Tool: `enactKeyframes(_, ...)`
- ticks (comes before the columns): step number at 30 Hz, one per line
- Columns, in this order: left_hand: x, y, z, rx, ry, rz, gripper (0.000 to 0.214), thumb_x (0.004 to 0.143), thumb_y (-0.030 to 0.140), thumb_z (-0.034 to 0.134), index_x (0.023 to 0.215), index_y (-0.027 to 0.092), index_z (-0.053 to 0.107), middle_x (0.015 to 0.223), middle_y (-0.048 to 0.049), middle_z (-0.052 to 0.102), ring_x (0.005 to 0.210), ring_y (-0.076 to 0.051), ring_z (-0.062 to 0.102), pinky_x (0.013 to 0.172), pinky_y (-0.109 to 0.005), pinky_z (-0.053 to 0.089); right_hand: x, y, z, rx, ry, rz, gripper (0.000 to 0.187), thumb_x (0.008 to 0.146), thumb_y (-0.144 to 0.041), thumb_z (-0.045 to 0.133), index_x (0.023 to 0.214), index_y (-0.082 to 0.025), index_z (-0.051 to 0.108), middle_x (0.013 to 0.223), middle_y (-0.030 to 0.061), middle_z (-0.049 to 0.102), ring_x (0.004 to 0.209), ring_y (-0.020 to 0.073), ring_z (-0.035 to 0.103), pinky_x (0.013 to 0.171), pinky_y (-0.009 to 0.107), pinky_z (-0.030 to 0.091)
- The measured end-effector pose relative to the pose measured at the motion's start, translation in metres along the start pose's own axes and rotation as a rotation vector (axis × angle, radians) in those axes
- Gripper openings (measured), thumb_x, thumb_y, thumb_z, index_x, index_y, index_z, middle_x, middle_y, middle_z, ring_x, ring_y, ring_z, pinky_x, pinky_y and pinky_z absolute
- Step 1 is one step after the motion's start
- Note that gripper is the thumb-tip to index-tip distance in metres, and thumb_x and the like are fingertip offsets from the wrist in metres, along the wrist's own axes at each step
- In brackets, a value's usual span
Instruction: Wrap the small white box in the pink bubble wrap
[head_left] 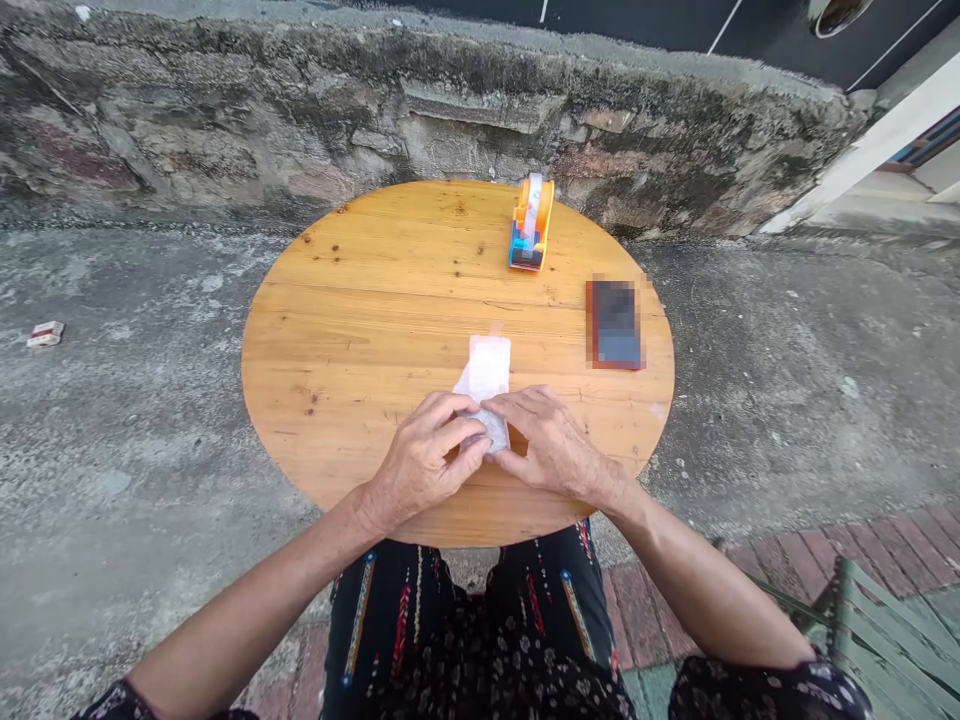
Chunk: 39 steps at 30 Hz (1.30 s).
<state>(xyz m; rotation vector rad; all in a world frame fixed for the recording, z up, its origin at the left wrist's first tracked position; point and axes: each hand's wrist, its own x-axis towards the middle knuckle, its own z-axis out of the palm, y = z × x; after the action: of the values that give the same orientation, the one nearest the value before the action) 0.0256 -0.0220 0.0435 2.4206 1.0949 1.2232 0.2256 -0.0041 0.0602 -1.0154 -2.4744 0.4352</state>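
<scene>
On the near half of the round wooden table lies a thin white wrapping sheet (490,365), its far part flat and its near part folded over into a small greyish packet. A strip of clear tape seems to stick out from its far edge. My left hand (435,450) pinches the packet's left side, thumb and fingers bent around it. From the right, my right hand (551,440) presses the fold with its fingertips, its thumb at the near corner. Whatever the sheet may enclose is hidden.
An orange and blue tape dispenser (531,225) stands at the table's far side. A dark, blurred-out flat object with a reddish edge (616,325) lies at the right. Beyond the wooden table (360,330) runs a stone wall (300,120). A green slatted chair (885,630) is at lower right.
</scene>
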Motion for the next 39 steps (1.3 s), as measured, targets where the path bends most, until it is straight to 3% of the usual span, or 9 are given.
enactKeyframes(7, -0.014, 0.012, -0.007, 0.071, -0.084, 0.026, 0.014, 0.085, 0.020, 0.066, 0.097, 0.015, 0.064, 0.109, -0.0123, 0.062, 0.102, -0.024, 0.059, 0.086, -0.040, 0.054, -0.006, -0.009, -0.006, -0.104, -0.036, -0.005, 0.042, 0.082, -0.024, 0.064, 0.124, -0.019, 0.060, 0.132, 0.0114, 0.057, 0.113, 0.0278, 0.054, 0.096, 0.046, 0.042)
enactKeyframes(10, -0.015, 0.014, -0.007, 0.112, -0.108, 0.034, 0.015, 0.085, 0.020, 0.065, 0.100, 0.016, 0.063, 0.110, -0.0118, 0.063, 0.103, -0.026, 0.059, 0.089, -0.043, 0.053, -0.005, -0.014, -0.009, -0.170, -0.053, -0.018, 0.040, 0.084, -0.025, 0.062, 0.124, -0.019, 0.059, 0.128, 0.0111, 0.060, 0.112, 0.0289, 0.052, 0.096, 0.047, 0.040)
enactKeyframes(14, -0.013, 0.014, -0.007, 0.129, -0.104, 0.026, 0.015, 0.085, 0.019, 0.065, 0.100, 0.017, 0.063, 0.109, -0.0108, 0.064, 0.102, -0.026, 0.059, 0.088, -0.043, 0.054, -0.004, -0.016, -0.009, -0.167, -0.095, -0.021, 0.040, 0.086, -0.024, 0.060, 0.125, -0.017, 0.057, 0.121, 0.0098, 0.064, 0.109, 0.0276, 0.054, 0.097, 0.046, 0.040)
enactKeyframes(18, -0.016, 0.013, -0.005, 0.096, -0.082, -0.002, 0.017, 0.085, 0.018, 0.065, 0.102, 0.018, 0.064, 0.112, -0.0104, 0.062, 0.109, -0.027, 0.055, 0.090, -0.046, 0.053, -0.007, -0.014, -0.005, -0.173, -0.071, 0.024, 0.043, 0.086, -0.026, 0.061, 0.128, -0.020, 0.057, 0.130, 0.0127, 0.057, 0.111, 0.0294, 0.054, 0.095, 0.049, 0.043)
enactKeyframes(27, -0.023, 0.012, 0.001, -0.031, -0.042, -0.076, 0.019, 0.086, 0.014, 0.063, 0.104, 0.018, 0.061, 0.118, -0.0108, 0.057, 0.110, -0.024, 0.057, 0.092, -0.042, 0.053, -0.010, -0.015, 0.001, 0.051, -0.063, 0.064, 0.042, 0.089, -0.018, 0.054, 0.131, -0.019, 0.051, 0.123, 0.0117, 0.056, 0.112, 0.0243, 0.057, 0.096, 0.044, 0.052)
enactKeyframes(39, -0.019, 0.010, -0.002, -0.036, -0.085, -0.087, 0.016, 0.088, 0.017, 0.062, 0.103, 0.018, 0.062, 0.117, -0.0106, 0.057, 0.108, -0.023, 0.059, 0.090, -0.041, 0.055, -0.006, -0.009, -0.002, 0.065, -0.064, 0.044, 0.042, 0.088, -0.020, 0.058, 0.130, -0.021, 0.053, 0.126, 0.0111, 0.060, 0.116, 0.0244, 0.058, 0.099, 0.047, 0.051)
